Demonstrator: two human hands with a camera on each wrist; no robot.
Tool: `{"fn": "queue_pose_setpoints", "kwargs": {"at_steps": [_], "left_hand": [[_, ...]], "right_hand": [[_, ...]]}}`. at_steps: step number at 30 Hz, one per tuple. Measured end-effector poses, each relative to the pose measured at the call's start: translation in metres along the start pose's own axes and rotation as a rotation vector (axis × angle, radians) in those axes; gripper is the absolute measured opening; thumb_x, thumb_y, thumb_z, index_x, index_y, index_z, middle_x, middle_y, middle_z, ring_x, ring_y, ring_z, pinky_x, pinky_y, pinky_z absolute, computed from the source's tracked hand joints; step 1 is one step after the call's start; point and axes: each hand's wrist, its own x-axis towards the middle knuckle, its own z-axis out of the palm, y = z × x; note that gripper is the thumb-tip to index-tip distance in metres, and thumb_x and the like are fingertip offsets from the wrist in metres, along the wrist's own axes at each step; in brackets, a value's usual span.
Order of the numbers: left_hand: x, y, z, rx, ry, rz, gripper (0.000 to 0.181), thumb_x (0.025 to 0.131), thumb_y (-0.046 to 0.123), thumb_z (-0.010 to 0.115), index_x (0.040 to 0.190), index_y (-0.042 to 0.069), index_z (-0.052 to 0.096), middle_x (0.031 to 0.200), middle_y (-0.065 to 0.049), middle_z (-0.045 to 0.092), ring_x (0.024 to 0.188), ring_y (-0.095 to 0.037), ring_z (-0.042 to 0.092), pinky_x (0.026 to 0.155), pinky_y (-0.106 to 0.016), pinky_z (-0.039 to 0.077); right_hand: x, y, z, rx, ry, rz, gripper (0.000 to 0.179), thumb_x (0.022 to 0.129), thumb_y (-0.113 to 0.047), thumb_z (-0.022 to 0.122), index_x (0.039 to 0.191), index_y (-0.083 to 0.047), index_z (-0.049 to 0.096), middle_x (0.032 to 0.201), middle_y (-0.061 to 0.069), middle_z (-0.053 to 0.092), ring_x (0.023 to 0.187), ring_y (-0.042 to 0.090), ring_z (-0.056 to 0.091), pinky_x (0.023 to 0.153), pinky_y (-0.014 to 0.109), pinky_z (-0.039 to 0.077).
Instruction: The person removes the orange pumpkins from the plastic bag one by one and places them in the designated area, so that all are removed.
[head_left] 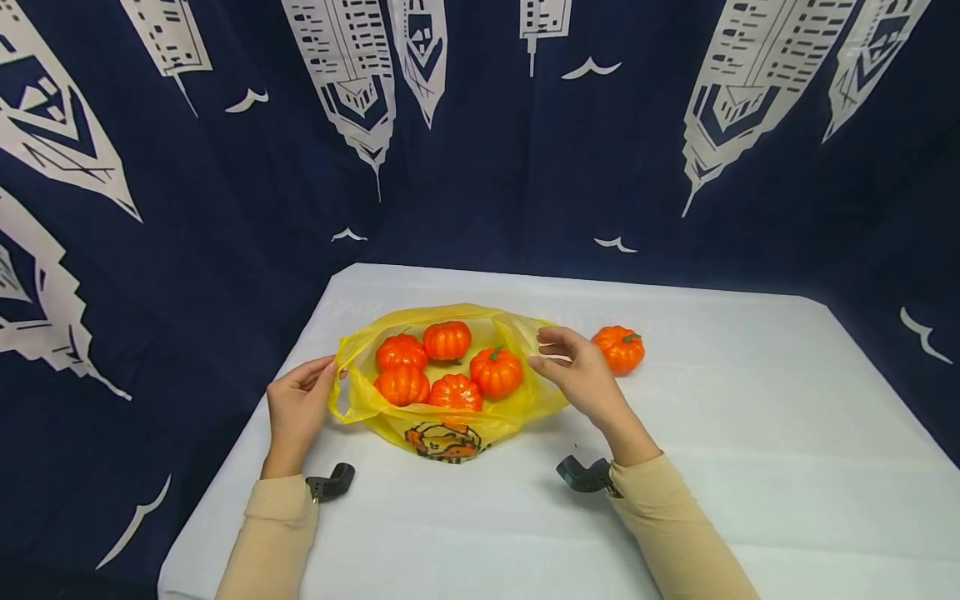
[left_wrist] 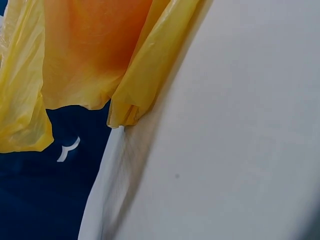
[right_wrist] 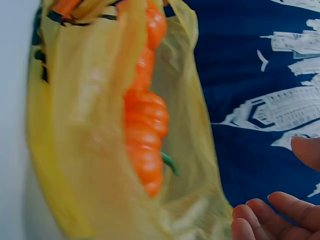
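A yellow plastic bag [head_left: 540, 400] lies with its mouth spread wide, a printed figure on its near side. Several small orange pumpkins [head_left: 496, 372] are inside it, and one has a green stem visible in the right wrist view. At the bag's left end, my left hand [head_left: 294, 412] pinches the handle edge; the left wrist view shows the bag but not the hand. My right hand [head_left: 581, 371] is at the bag's right rim, its thumb apart from its loosely bent fingers [right_wrist: 285, 212] and nothing between them. Another orange pumpkin [head_left: 619, 350] sits outside the bag, just beyond that hand.
The bag and pumpkins are on a table with a white cloth [head_left: 750, 433]. Behind the table hangs a dark blue curtain [head_left: 480, 183] with white building prints. Each wrist carries a black camera mount [head_left: 583, 474] that juts over the table.
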Motion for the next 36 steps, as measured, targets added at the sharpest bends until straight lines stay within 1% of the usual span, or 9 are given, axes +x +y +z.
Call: {"fn": "queue_pose_setpoints", "kwargs": {"at_steps": [6,10,14,19,25,31,36], "left_hand": [[0.001,0.001,0.001,0.000,-0.002,0.007,0.018,0.092,0.002,0.070,0.106,-0.009,0.073,0.097,-0.032,0.072,0.072,0.009,0.069,0.067,-0.009,0.056],[0.000,0.000,0.001,0.002,0.001,0.007,0.018,0.091,0.002,0.071,0.106,-0.009,0.074,0.096,-0.032,0.072,0.072,0.008,0.070,0.066,-0.009,0.056],[0.000,0.000,0.001,-0.001,0.005,0.001,0.019,0.092,0.003,0.071,0.106,-0.008,0.074,0.095,-0.032,0.072,0.072,0.006,0.070,0.066,-0.009,0.056],[0.000,0.000,0.002,-0.012,0.006,0.003,0.019,0.092,0.004,0.071,0.106,-0.008,0.074,0.095,-0.032,0.072,0.071,0.005,0.071,0.066,-0.010,0.056],[0.000,0.001,0.002,-0.007,0.008,0.010,0.019,0.092,0.004,0.071,0.106,-0.008,0.074,0.094,-0.032,0.073,0.071,0.007,0.070,0.065,-0.009,0.056],[0.000,0.002,0.002,-0.005,0.005,0.011,0.019,0.092,0.004,0.071,0.106,-0.009,0.074,0.094,-0.032,0.073,0.071,0.008,0.069,0.065,-0.009,0.056],[0.000,0.003,0.001,0.000,0.006,-0.001,0.019,0.092,0.005,0.071,0.106,-0.008,0.074,0.094,-0.032,0.073,0.071,0.008,0.069,0.065,-0.009,0.056]], "right_hand": [[0.005,0.012,0.012,0.015,-0.041,0.069,0.053,0.095,-0.014,0.068,0.142,0.002,0.049,0.143,0.023,0.053,0.131,0.038,0.053,0.109,0.051,0.048],[0.008,0.020,0.017,0.023,-0.064,0.102,0.055,0.095,-0.013,0.067,0.144,0.002,0.046,0.147,0.022,0.050,0.136,0.039,0.049,0.111,0.051,0.046],[0.012,0.024,0.021,0.013,-0.084,0.110,0.057,0.094,-0.012,0.067,0.145,0.003,0.045,0.150,0.022,0.047,0.138,0.040,0.045,0.112,0.052,0.045],[0.013,0.026,0.026,-0.004,-0.106,0.118,0.060,0.094,-0.012,0.067,0.147,0.003,0.042,0.152,0.023,0.045,0.139,0.041,0.045,0.112,0.052,0.045],[0.013,0.029,0.030,-0.004,-0.120,0.151,0.065,0.094,-0.015,0.068,0.150,0.001,0.039,0.156,0.020,0.041,0.141,0.039,0.043,0.114,0.052,0.042],[0.015,0.037,0.033,0.027,-0.151,0.168,0.068,0.094,-0.015,0.067,0.151,0.003,0.034,0.155,0.023,0.040,0.141,0.041,0.042,0.113,0.052,0.043],[0.016,0.041,0.036,0.022,-0.147,0.173,0.069,0.094,-0.015,0.068,0.152,0.002,0.035,0.154,0.023,0.042,0.140,0.040,0.044,0.112,0.050,0.045]]}}
